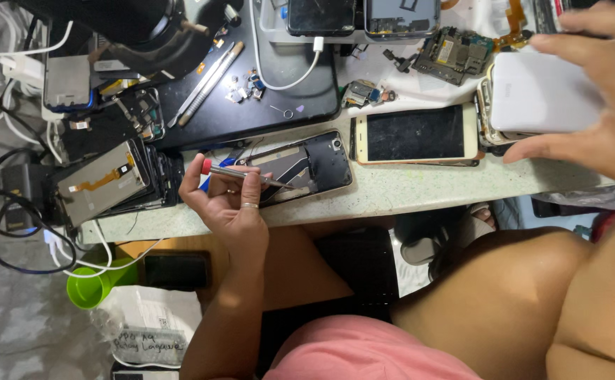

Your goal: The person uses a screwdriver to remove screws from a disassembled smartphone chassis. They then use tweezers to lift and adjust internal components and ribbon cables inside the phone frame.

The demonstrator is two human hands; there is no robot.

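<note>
My left hand [228, 205] holds a thin screwdriver [247, 174] with a red cap and a silver shaft. Its tip rests over an opened phone [314, 165], a dark inner frame lying at the table's near edge. A ring shows on one finger of that hand. My right hand [592, 98] is at the upper right, fingers spread around a white flat device [532, 91] that lies on top of a stack of phone parts. Between the two hands a pale gold phone [416, 134] lies with its dark screen up.
A black work mat [251, 105] carries tweezers, small loose parts and a white cable. Circuit boards [455, 53] lie at the back. Stacked screens [110, 183], tangled cables and a charger crowd the left. A green cup [92, 285] stands below the speckled table edge [392, 193].
</note>
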